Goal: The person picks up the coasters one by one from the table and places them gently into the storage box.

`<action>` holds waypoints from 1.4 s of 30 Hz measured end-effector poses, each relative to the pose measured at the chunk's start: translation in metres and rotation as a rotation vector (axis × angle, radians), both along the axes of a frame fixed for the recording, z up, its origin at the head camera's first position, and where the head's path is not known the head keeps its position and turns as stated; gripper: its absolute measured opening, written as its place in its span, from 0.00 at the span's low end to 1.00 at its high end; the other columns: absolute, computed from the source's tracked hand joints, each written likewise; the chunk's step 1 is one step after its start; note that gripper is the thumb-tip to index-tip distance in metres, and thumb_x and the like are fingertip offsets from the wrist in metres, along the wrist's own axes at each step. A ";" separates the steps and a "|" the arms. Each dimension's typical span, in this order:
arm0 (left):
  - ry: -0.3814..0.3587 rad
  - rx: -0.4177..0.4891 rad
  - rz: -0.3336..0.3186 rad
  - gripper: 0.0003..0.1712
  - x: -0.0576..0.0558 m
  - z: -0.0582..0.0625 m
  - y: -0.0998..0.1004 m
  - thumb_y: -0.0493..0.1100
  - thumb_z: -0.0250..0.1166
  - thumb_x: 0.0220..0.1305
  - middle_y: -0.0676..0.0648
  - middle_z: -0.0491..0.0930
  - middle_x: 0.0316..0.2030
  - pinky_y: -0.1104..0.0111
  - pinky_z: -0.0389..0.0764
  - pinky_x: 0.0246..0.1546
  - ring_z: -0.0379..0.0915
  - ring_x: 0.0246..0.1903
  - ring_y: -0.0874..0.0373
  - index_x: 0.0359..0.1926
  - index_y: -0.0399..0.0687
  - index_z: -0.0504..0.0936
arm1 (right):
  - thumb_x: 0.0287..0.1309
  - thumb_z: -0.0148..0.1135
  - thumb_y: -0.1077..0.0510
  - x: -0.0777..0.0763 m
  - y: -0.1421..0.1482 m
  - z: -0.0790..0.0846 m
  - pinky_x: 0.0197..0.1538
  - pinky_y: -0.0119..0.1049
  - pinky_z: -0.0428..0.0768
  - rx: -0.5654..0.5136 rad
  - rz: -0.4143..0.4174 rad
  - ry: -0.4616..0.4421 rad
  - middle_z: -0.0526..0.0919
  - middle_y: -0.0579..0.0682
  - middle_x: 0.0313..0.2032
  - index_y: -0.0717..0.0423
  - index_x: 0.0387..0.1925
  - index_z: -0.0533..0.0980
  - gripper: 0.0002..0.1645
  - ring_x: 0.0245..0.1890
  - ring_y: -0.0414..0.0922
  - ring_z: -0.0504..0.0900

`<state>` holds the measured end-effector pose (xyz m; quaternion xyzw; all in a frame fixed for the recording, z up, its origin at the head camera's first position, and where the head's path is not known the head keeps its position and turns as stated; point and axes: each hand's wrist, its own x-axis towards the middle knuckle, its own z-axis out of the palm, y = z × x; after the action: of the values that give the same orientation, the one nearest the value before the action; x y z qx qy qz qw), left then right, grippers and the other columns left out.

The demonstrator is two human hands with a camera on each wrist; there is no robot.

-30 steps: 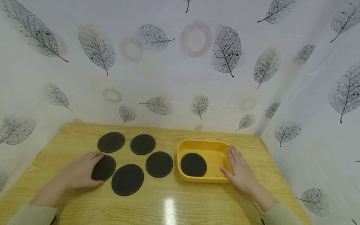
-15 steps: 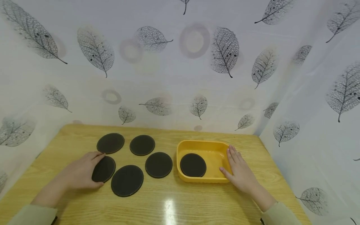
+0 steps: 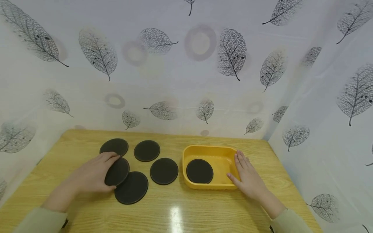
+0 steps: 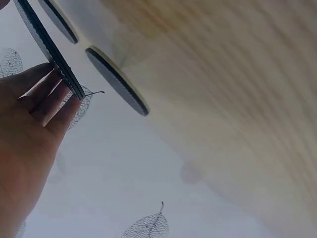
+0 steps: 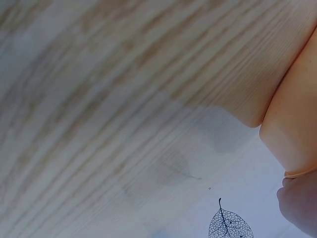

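Observation:
My left hand (image 3: 94, 173) pinches a round black coaster (image 3: 117, 172) by its edge, thumb at the near side and fingers at the far side. This coaster is lifted and overlaps the view of another black coaster (image 3: 131, 188). In the left wrist view the held coaster (image 4: 47, 47) shows edge-on against the fingertips. My right hand (image 3: 247, 178) rests on the right rim of a yellow rectangular tub (image 3: 210, 186), fingers fairly straight. One black coaster (image 3: 199, 171) lies inside the tub, at its left. The right wrist view catches only part of the hand (image 5: 299, 203) at the tub's rim.
Three other black coasters lie flat on the wooden table (image 3: 157, 210): a back left coaster (image 3: 114, 146), a back middle coaster (image 3: 147, 150) and one nearer the tub (image 3: 164, 171). A leaf-print curtain (image 3: 175, 81) stands behind the table and along its sides.
My left hand has lifted the leftmost coaster off the table and moved it a little to the right. The right hand and the tub stay in place.

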<state>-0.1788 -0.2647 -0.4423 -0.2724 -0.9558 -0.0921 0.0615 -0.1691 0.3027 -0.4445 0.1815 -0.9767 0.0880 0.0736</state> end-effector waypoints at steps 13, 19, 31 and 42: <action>0.021 -0.041 -0.085 0.58 -0.021 0.016 0.041 0.62 0.83 0.44 0.33 0.75 0.67 0.43 0.81 0.64 0.74 0.66 0.36 0.70 0.32 0.75 | 0.76 0.55 0.39 0.000 -0.001 0.000 0.83 0.63 0.55 -0.008 0.003 -0.001 0.50 0.70 0.82 0.77 0.78 0.56 0.51 0.83 0.68 0.52; 0.027 -0.046 -0.145 0.60 -0.031 0.019 0.069 0.62 0.83 0.44 0.34 0.74 0.68 0.42 0.81 0.65 0.75 0.67 0.35 0.71 0.32 0.74 | 0.76 0.54 0.39 -0.001 0.001 -0.002 0.84 0.61 0.53 -0.003 0.000 -0.009 0.49 0.70 0.82 0.76 0.79 0.55 0.51 0.83 0.67 0.50; 0.025 -0.035 -0.260 0.60 -0.045 0.028 0.128 0.64 0.81 0.44 0.35 0.73 0.69 0.46 0.78 0.70 0.72 0.69 0.39 0.72 0.33 0.73 | 0.76 0.54 0.39 -0.001 0.001 -0.003 0.83 0.63 0.54 -0.006 -0.003 -0.013 0.49 0.70 0.83 0.76 0.79 0.55 0.51 0.83 0.67 0.50; 0.030 -0.018 -0.344 0.59 -0.052 0.034 0.176 0.65 0.79 0.47 0.40 0.72 0.71 0.52 0.79 0.70 0.72 0.70 0.44 0.74 0.37 0.72 | 0.76 0.54 0.39 -0.001 0.002 -0.003 0.84 0.60 0.52 -0.014 0.000 -0.009 0.49 0.70 0.83 0.76 0.79 0.55 0.51 0.83 0.67 0.50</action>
<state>-0.2313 -0.0890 -0.4087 -0.4339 -0.8948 -0.0886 0.0564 -0.1704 0.3042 -0.4477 0.1804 -0.9764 0.0957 0.0707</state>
